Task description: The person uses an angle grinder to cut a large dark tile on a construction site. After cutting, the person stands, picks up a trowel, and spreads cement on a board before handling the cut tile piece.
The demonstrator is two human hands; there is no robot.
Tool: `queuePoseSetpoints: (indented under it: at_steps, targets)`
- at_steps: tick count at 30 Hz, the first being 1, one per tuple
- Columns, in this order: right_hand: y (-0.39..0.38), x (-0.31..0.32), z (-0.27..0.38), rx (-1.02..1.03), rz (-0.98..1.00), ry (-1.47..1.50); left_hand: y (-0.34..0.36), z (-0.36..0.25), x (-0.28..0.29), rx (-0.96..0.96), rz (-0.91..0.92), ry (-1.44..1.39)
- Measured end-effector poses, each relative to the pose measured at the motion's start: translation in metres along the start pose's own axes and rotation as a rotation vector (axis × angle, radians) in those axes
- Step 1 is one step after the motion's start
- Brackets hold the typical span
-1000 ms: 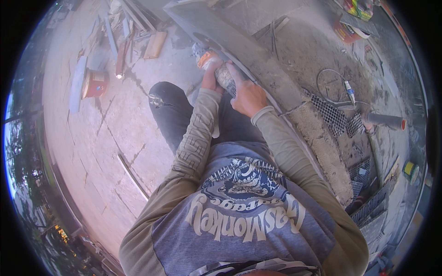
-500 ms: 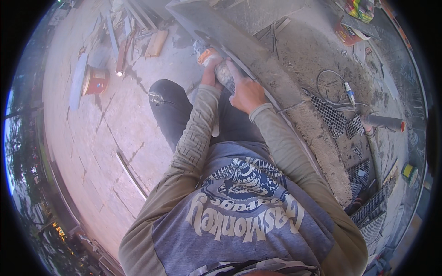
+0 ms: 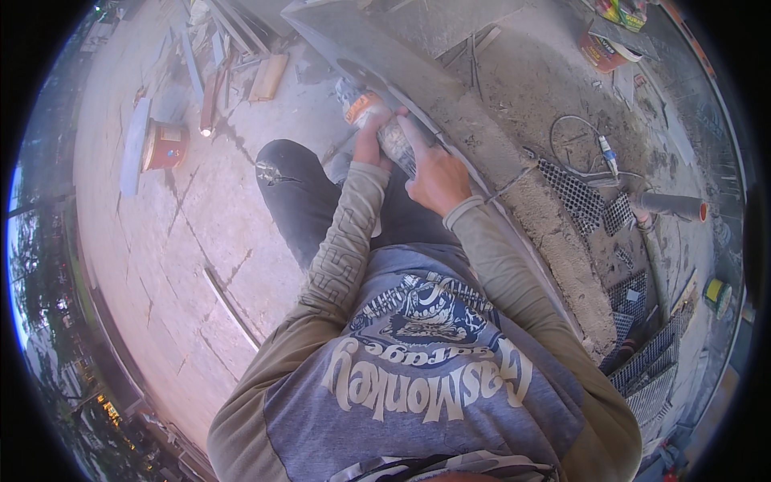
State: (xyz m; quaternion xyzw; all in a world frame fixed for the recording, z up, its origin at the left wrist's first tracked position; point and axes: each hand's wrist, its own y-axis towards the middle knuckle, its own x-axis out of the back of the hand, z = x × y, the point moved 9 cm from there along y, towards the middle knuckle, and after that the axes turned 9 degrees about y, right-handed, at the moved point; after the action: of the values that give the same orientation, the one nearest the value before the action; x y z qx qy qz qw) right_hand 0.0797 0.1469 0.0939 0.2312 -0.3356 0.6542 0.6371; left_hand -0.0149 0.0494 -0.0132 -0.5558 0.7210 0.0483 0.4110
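Observation:
Both my hands are closed on a dusty angle grinder (image 3: 395,143) with an orange band near its head. My left hand (image 3: 370,143) wraps its front part, close to the band. Behind it, my right hand (image 3: 441,177) grips the rear of the body, thumb and finger along its sides. The grinder's head lies beside the edge of a long grey concrete ledge (image 3: 482,128) that runs diagonally past my right side. Haze hides the disc, so I cannot tell whether it touches the ledge.
A reddish bucket (image 3: 165,146) stands on the pale floor at left, near wood offcuts (image 3: 268,78). Across the ledge lie black plastic grids (image 3: 572,197), a cable with a blue connector (image 3: 608,157), a dark pipe (image 3: 673,206) and another bucket (image 3: 602,54).
Both hands and the grinder have shifted slightly back toward me and to the right along the ledge. My grip on the grinder is unchanged.

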Motion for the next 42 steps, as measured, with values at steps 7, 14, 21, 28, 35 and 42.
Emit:
queuePoseSetpoints:
  at_steps: [7,14,21,28,35,42]
  targets:
    - [0.010,-0.002,0.001,-0.006,0.008,0.007,0.007,-0.004,0.005,0.005,-0.029,0.025]
    - [0.027,-0.007,0.006,-0.024,0.028,0.000,0.028,-0.011,0.017,0.028,0.003,0.018]
    - [0.033,-0.011,0.001,-0.041,0.046,-0.040,0.027,-0.014,0.013,0.034,-0.021,0.017]
    - [0.037,-0.012,0.004,-0.025,0.021,-0.034,0.033,-0.017,0.015,0.012,-0.041,0.006]
    - [0.028,-0.008,0.007,-0.022,0.002,0.002,0.029,-0.017,0.014,-0.013,-0.016,0.040]
    - [0.003,-0.003,0.002,-0.026,0.010,0.010,0.004,-0.004,0.002,0.006,-0.027,0.022]
